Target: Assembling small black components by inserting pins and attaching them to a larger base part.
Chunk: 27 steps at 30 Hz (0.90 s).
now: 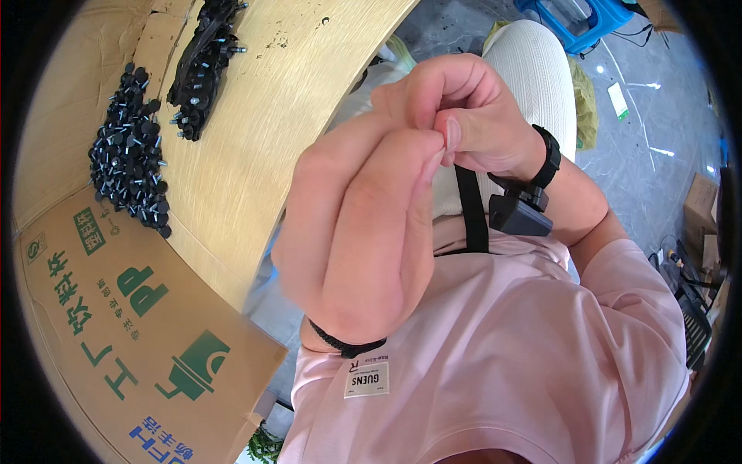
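My left hand (363, 216) is large and close in view, its fingers curled and its fingertips brought against those of the other hand. My right hand (479, 108) is bent over, with thumb and forefinger pinched at the same spot. Whatever lies between the fingertips is hidden or too small to make out. Both hands are raised above my lap, just off the edge of a light wooden table (270, 116). On its far left lies a pile of black round-headed screws (127, 155) with metal shanks. Beside them is a black bundle (205, 69) with similar metal studs poking out.
An opened cardboard box (178, 309) with green print borders the table at the left. White ribbed cloth (533, 77) covers my leg. A black device (519, 213) hangs at my right wrist. A blue plastic stool (580, 23) stands on the grey floor, and cartons (699, 209) sit farther right.
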Available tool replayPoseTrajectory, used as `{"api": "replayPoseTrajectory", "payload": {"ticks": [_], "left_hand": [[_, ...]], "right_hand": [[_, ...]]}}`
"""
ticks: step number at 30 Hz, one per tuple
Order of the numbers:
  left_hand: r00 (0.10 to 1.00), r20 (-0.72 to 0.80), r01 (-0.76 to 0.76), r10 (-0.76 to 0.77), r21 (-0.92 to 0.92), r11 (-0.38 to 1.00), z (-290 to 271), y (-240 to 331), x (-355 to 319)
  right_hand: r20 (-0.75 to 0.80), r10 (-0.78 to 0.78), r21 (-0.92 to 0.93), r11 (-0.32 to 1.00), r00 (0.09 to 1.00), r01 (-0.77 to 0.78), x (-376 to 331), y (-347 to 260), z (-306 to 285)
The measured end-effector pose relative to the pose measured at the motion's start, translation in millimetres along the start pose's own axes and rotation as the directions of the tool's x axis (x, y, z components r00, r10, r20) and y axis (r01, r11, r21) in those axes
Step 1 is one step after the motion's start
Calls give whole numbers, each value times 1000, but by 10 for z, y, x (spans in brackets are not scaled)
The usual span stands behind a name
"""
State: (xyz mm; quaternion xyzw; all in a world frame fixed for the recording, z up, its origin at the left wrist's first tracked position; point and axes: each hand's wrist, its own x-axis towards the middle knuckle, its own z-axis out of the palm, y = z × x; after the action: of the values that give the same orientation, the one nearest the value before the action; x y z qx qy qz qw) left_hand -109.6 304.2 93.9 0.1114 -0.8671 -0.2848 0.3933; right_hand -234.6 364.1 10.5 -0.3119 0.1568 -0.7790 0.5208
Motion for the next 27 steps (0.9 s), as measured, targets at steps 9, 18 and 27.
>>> {"api": "replayPoseTrajectory", "payload": {"ticks": [9,18,27], "left_hand": [[986,118,-135,115,174,976,-96,-89,39],[974,222,-72,41,135,988,-153,-118,16],[967,253,-20,-12,122,992,-165,-118,-6]], "right_hand": [[-24,48,-170,984,999,-52,-19,-52,-60],[-32,94,-235,967,995,-98,-36,-87,-45],[-19,97,-312,945,995,-98,-43,-71,-64]]}}
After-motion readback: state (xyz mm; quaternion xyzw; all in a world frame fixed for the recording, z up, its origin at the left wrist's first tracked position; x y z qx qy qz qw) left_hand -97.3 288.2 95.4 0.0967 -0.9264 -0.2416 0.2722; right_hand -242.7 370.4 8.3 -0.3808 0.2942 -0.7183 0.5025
